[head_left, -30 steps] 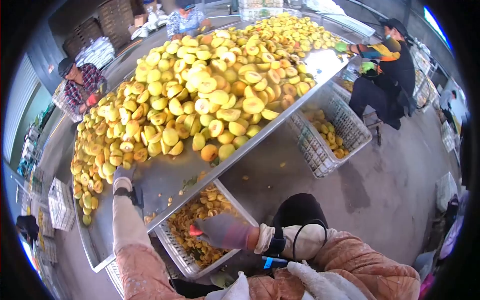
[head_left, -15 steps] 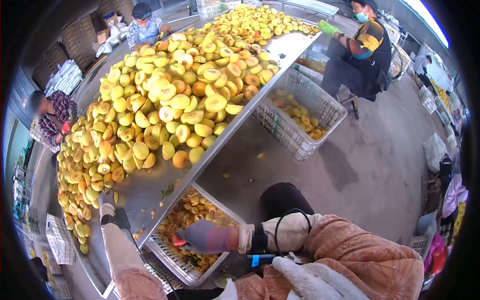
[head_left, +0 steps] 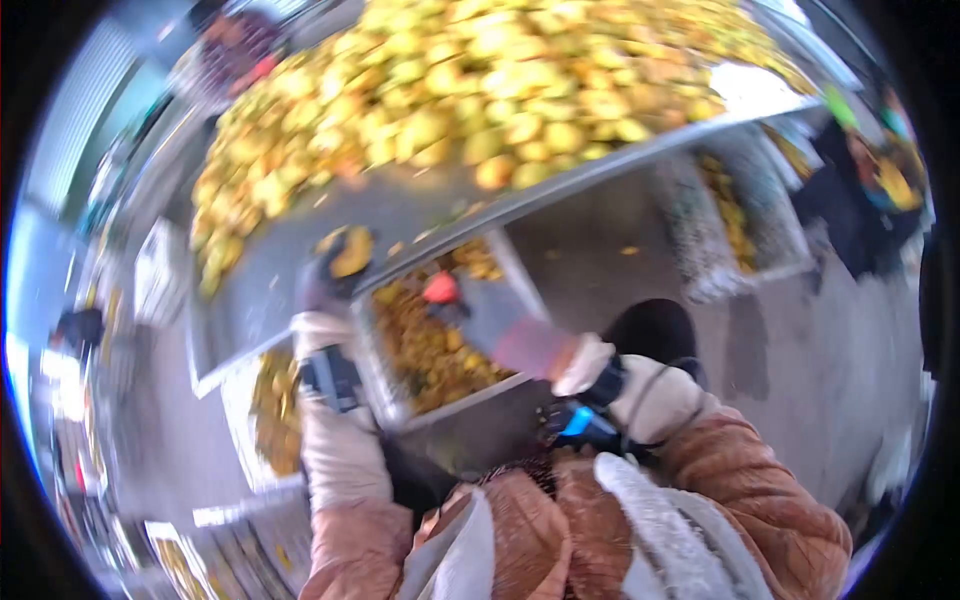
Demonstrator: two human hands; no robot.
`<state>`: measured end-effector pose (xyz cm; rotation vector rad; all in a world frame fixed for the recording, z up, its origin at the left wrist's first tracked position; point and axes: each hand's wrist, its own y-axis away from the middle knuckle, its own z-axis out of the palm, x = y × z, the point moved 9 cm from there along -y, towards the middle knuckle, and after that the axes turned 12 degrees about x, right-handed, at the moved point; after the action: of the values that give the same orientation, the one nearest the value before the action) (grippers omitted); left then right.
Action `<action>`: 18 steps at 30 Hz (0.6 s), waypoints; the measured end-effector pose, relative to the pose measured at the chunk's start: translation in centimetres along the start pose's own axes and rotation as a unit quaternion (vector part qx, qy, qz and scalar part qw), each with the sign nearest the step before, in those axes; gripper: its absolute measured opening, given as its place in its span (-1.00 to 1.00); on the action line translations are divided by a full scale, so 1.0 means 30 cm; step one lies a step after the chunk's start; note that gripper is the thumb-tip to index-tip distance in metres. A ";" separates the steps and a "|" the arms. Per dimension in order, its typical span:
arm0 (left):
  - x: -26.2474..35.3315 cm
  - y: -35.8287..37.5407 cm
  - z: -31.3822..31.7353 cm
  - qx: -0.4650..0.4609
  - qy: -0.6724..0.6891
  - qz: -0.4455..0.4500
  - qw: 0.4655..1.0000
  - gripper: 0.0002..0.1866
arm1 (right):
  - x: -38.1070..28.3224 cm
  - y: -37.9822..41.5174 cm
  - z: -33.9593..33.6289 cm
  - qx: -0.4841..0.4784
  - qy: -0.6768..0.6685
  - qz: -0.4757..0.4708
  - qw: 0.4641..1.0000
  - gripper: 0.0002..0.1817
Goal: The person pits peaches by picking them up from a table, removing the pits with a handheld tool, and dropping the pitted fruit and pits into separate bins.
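Note:
My left hand [head_left: 325, 280], in a grey glove, is closed around a yellow peach half [head_left: 352, 251] above the front edge of the metal table [head_left: 415, 200]. To its right, my gloved right hand [head_left: 490, 318] grips a small tool with a red end [head_left: 440, 288]; blur hides its exact kind. Below that hand stands a white crate [head_left: 520, 265] filled with yellow-brown fruit pieces [head_left: 425, 350]. A large heap of peach halves [head_left: 440, 100] covers the far part of the table.
A second crate with fruit [head_left: 275, 410] stands at the lower left. Farther right is a white crate [head_left: 690, 240] with fruit on the floor. One person [head_left: 235, 55] works at the upper left, another [head_left: 870, 185] at the right.
The view has swung left and down. My left hand has come back from the heap with a peach half. My right hand still holds the red-ended tool over the crate.

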<state>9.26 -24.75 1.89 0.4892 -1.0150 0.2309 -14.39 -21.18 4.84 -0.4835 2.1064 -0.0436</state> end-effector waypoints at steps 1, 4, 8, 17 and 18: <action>-0.055 0.052 0.027 -0.029 0.042 -0.031 0.998 -0.68 | -0.028 0.001 -0.005 -0.012 -0.051 -0.003 0.999 -0.63; -0.139 0.253 0.032 0.081 0.154 -0.060 0.983 -0.60 | -0.072 0.046 0.044 -0.012 -0.137 -0.022 0.990 -0.63; -0.145 0.363 0.074 0.102 0.135 0.044 0.985 -0.46 | -0.024 0.085 0.136 -0.069 -0.065 0.009 0.995 -0.67; -0.127 0.404 0.001 0.243 0.065 0.182 0.951 -0.34 | -0.052 0.108 0.146 -0.045 -0.059 -0.006 0.997 -0.74; -0.144 0.390 -0.004 0.243 0.064 0.180 0.951 -0.34 | -0.047 0.111 0.151 -0.054 -0.062 0.013 0.997 -0.76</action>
<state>2.39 -14.35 1.45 0.7205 -0.9132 0.8437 -11.08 -16.91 2.74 -0.5109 2.0004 0.1133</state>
